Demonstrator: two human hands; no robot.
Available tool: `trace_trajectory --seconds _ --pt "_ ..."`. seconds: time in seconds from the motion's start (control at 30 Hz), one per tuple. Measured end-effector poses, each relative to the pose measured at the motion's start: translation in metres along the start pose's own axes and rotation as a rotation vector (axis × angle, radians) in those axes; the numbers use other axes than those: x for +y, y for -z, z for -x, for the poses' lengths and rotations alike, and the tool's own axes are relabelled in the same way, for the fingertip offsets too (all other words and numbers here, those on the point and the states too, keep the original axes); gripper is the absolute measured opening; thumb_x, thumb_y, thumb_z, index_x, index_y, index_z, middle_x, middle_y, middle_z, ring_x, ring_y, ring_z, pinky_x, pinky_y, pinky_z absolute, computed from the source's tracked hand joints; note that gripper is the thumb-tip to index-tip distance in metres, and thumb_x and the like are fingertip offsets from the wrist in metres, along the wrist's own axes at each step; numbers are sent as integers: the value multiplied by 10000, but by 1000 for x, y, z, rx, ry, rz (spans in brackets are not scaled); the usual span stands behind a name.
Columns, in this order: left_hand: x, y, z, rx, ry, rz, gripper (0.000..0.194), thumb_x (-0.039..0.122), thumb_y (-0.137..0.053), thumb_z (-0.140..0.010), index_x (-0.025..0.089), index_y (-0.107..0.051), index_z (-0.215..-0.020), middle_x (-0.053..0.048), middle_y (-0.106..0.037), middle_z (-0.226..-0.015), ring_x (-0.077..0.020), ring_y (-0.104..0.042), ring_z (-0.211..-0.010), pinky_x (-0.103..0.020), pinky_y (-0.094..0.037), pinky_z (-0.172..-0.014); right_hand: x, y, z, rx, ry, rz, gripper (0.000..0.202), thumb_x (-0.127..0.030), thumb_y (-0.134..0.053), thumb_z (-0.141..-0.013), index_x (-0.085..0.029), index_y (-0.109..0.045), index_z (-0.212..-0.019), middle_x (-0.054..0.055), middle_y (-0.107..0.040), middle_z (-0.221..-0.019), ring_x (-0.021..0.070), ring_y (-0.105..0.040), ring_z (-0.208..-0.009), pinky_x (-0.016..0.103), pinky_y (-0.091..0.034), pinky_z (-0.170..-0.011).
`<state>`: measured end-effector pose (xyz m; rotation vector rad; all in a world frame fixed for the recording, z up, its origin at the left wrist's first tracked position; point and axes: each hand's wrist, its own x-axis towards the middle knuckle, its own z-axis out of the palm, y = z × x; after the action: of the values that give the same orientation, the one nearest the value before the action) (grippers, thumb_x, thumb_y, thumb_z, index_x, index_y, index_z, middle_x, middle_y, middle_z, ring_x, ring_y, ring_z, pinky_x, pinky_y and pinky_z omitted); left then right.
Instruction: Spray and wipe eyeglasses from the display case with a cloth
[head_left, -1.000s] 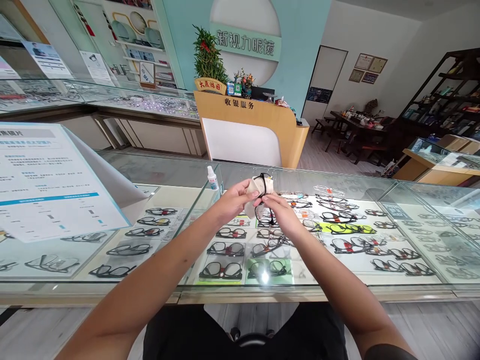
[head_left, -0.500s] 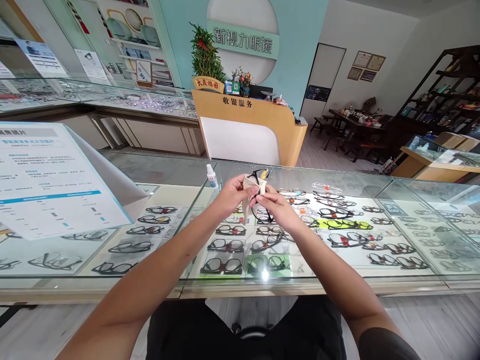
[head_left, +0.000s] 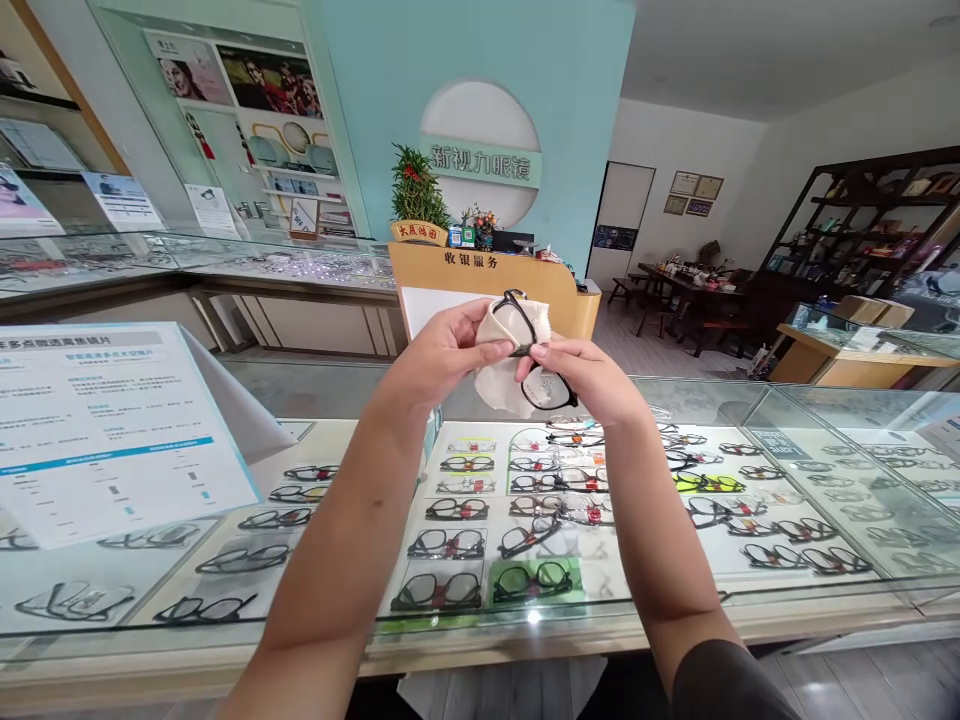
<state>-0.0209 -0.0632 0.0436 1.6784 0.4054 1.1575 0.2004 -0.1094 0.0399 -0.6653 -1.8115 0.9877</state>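
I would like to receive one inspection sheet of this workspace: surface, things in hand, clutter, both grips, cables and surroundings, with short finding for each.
Surface: glass-topped display counter, reflecting some light.
Things in hand: black-framed glasses, held tilted above the counter; pale cloth around the upper lens.
Clutter: rows of display glasses under the glass; printed card standing at left.
Left grip: closed on the cloth at the upper lens.
Right grip: closed on the frame near its middle.
Cables: nothing seen.
Surroundings: wooden desk beyond the counter, leafy plant on it, wall sign behind.
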Motion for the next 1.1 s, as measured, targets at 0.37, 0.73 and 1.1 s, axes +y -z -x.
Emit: trace_trajectory --seconds 0.37,0.73,1.1 --pt "-37 -27 -3 381 -209 39 441 607 -888 -873 195 -736 -829 12 -656 -693 -109 -584 -608 -244 -479 -588 6 -4 2 -42 32 35 472 -707 -707 -988 -284 -893 -888 57 -673 -1194 280 -604 -1274 453 -418 -1228" --pt "-25 -15 -1 155 -70 112 496 425 -1025 -739 187 -753 -1079 -12 -760 -823 -139 -675 -688 -254 -555 -675 17 -4 -5 2 61 28 453 -677 -665 -1030 -301 -904 -953 46 -742 -1224 265 -633 -1287 443 -407 -1263" --pt "-32 -24 -3 382 -128 92 479 635 -900 -844 198 -705 -826 22 -637 -660 -96 -531 -496 -259 -452 -482 16 -15 -4 76 92 198 556 -753 -610 -1027 -284 -892 -926 53 -644 -1093 240 -637 -1098 412 -482 -1069"
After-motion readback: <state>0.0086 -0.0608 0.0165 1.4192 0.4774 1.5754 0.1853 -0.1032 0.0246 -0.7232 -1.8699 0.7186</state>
